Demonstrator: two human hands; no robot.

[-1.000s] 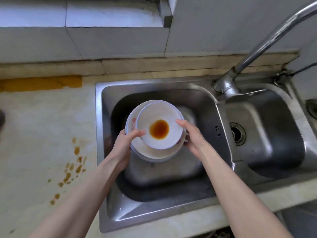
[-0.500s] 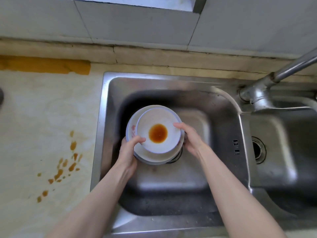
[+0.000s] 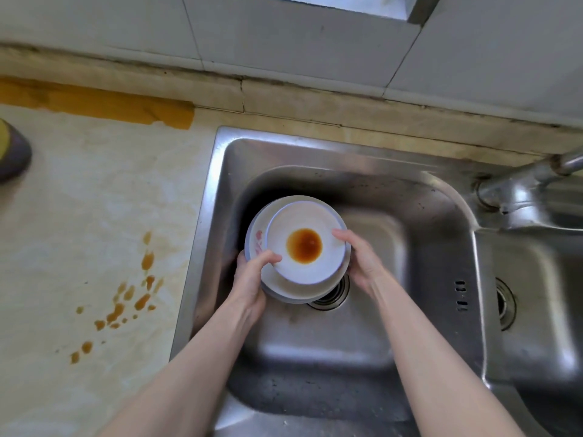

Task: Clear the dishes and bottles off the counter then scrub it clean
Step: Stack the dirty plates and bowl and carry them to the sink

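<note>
From the head view, I hold the stack of dishes (image 3: 284,285) over the left basin of the sink (image 3: 217,171), just above and to the left of its drain (image 3: 331,296). I cannot tell whether the bottom touches the steel yet. My left hand (image 3: 250,279) grips the stack's near-left edge, thumb hooked over the rim of the top bowl (image 3: 315,272), the other fingers tucked underneath and out of sight. My right hand (image 3: 359,263) clamps the opposite side, thumb on the rim, fingers curled round the outside.

To do this well, I judge I should keep the stack level, because a brown puddle (image 3: 304,246) sits in the top bowl and would slop out with any tilt. I would lower it flat, a little clear of the drain so water can run away, then slide my lower fingers out sideways before letting the thumbs go, so nothing clatters or pinches.

The counter (image 3: 79,216) lies left of the sink, with brown drips (image 3: 126,299) near the basin's edge and an orange streak (image 3: 94,104) along the back. A dark object (image 3: 12,156) pokes in at the far left. The tap (image 3: 520,187) stands to the right of the drain.

I can read no brand or writing anywhere. The lower dish (image 3: 257,241) carries a red mark on its rim, a pattern as far as I can tell, not letters.
</note>
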